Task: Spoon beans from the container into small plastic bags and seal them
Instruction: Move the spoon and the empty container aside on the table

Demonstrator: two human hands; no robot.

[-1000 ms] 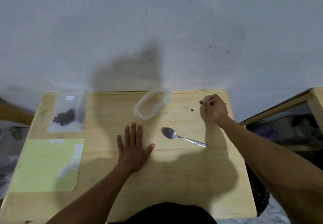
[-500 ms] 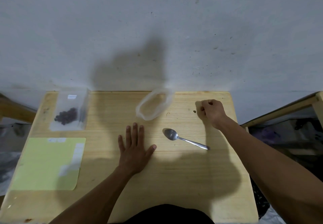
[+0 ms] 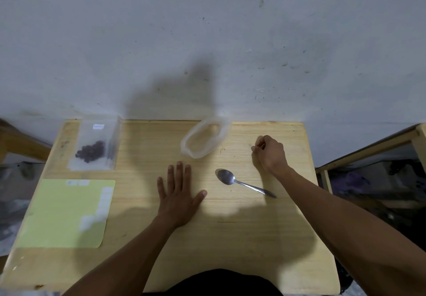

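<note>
A pale, scuffed wall rises directly behind a small wooden desk (image 3: 230, 238). The left hand (image 3: 178, 197) lies flat on the wood, fingers straight, holding nothing. The right hand (image 3: 269, 152) is curled into a closed grip near the far right edge; whether it pinches a stray bean is too small to tell. The clear container (image 3: 204, 140) sits at the far edge and looks empty. A small plastic bag (image 3: 95, 148) holding dark beans (image 3: 91, 151) lies far left, above a green sheet (image 3: 63, 212). The spoon (image 3: 242, 182) lies between the hands, its long axis diagonal, bowl pointing far-left, handle toward the right forearm. That forearm could nudge the handle, and the light container might tip easily.
</note>
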